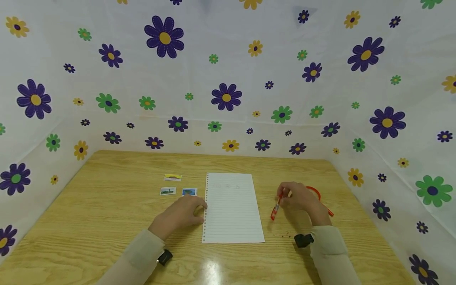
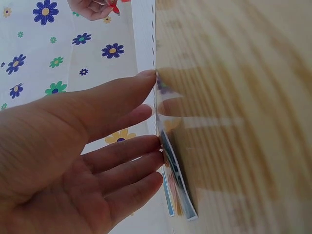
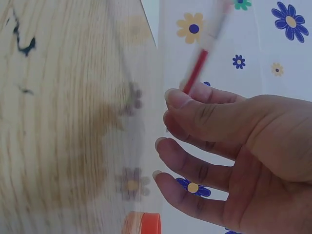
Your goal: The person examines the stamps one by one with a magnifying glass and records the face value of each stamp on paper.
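Observation:
In the head view my right hand (image 1: 297, 196) pinches a slim red-and-clear pen (image 1: 275, 209) between thumb and fingertips, above the table right of the paper. Its lower end slants toward me; in the right wrist view the pen (image 3: 196, 71) is partly blurred. My left hand (image 1: 181, 213) lies at the left edge of a lined, hole-punched sheet of paper (image 1: 233, 213), fingers spread and relaxed, holding nothing. Faint grey marks show near the top of the sheet. Just beyond the left fingers are three small picture cards: a blue one (image 1: 190, 192), a green-and-grey one (image 1: 168, 190) and a yellow one (image 1: 173, 177).
A red curved rim (image 1: 315, 192) shows behind my right hand, partly hidden by it, with a red stick-like end (image 1: 330, 212) beside the wrist. Small dark crumbs (image 1: 287, 234) lie on the wooden table (image 1: 117, 221). Flower-patterned white cloth (image 1: 199, 75) encloses the back and sides.

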A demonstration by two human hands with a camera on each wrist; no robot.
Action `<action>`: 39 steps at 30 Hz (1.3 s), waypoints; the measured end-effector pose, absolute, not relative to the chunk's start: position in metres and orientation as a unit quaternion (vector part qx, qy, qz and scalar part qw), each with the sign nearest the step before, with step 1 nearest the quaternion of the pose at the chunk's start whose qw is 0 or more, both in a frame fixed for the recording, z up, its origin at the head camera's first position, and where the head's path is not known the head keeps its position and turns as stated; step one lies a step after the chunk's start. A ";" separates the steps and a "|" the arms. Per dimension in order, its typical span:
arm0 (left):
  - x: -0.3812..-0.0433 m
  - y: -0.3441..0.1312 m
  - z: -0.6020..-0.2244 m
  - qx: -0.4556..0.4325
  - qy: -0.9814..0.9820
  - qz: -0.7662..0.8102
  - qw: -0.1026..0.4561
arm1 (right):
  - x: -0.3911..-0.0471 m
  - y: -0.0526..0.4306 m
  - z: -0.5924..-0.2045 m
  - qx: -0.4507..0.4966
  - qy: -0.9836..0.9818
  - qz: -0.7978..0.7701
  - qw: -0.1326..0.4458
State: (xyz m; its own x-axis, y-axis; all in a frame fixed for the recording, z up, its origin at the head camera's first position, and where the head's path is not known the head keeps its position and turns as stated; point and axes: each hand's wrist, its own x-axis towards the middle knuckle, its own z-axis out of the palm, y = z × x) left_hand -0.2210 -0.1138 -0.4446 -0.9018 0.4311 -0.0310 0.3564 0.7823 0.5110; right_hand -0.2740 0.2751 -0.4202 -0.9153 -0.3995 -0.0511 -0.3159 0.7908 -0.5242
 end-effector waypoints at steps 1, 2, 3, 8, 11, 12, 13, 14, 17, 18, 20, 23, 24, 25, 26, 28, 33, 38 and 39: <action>-0.221 -0.114 -0.445 0.209 0.941 0.255 0.073 | -0.274 0.275 -0.420 -0.191 0.942 -0.264 0.080; -0.221 -0.114 -0.445 0.209 0.941 0.255 0.072 | -0.274 0.275 -0.419 -0.192 0.941 -0.266 0.081; -0.221 -0.114 -0.445 0.210 0.941 0.255 0.071 | -0.274 0.274 -0.419 -0.192 0.941 -0.267 0.081; -0.222 -0.114 -0.446 0.210 0.941 0.257 0.071 | -0.275 0.271 -0.416 -0.211 0.938 -0.264 0.073; -0.223 -0.114 -0.446 0.205 0.940 0.262 0.074 | -0.275 0.269 -0.415 -0.222 0.936 -0.265 0.062; -0.223 -0.114 -0.446 0.205 0.940 0.261 0.074 | -0.276 0.268 -0.415 -0.225 0.935 -0.267 0.058; -0.223 -0.114 -0.446 0.204 0.940 0.262 0.075 | -0.276 0.268 -0.415 -0.229 0.934 -0.270 0.054; -0.223 -0.113 -0.446 0.204 0.940 0.262 0.075 | -0.276 0.267 -0.415 -0.233 0.932 -0.272 0.051; -0.222 -0.113 -0.447 0.206 0.941 0.258 0.075 | -0.277 0.265 -0.417 -0.237 0.929 -0.280 0.041; -0.221 -0.113 -0.446 0.204 0.941 0.258 0.076 | -0.277 0.264 -0.417 -0.239 0.928 -0.284 0.038; -0.220 -0.113 -0.445 0.200 0.941 0.262 0.078 | -0.278 0.262 -0.418 -0.241 0.925 -0.294 0.028; -0.219 -0.113 -0.443 0.196 0.941 0.264 0.080 | -0.279 0.258 -0.419 -0.231 0.919 -0.320 0.025; -0.218 -0.113 -0.442 0.194 0.941 0.265 0.082 | -0.280 0.257 -0.420 -0.227 0.916 -0.328 0.027; -0.218 -0.113 -0.442 0.193 0.941 0.265 0.082 | -0.280 0.255 -0.420 -0.225 0.914 -0.337 0.029; -0.218 -0.114 -0.441 0.193 0.942 0.264 0.082 | -0.281 0.252 -0.421 -0.224 0.910 -0.347 0.033; -0.219 -0.115 -0.441 0.193 0.942 0.263 0.081 | -0.283 0.248 -0.422 -0.224 0.904 -0.361 0.042; -0.220 -0.116 -0.444 0.198 0.940 0.265 0.078 | -0.287 0.233 -0.424 -0.226 0.899 -0.372 0.054; -0.221 -0.115 -0.446 0.204 0.940 0.264 0.074 | -0.290 0.216 -0.423 -0.202 0.909 -0.361 0.056; -0.221 -0.115 -0.446 0.204 0.940 0.263 0.073 | -0.289 0.212 -0.421 -0.196 0.909 -0.365 0.058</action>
State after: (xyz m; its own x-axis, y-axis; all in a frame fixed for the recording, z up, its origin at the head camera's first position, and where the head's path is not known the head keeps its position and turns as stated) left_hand -0.2212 -0.1147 -0.4461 -0.9056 0.4231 -0.0303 0.3457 0.7776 0.5252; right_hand -0.2894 0.2125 -0.4214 -0.9168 -0.3976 0.0370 -0.3129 0.6577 -0.6852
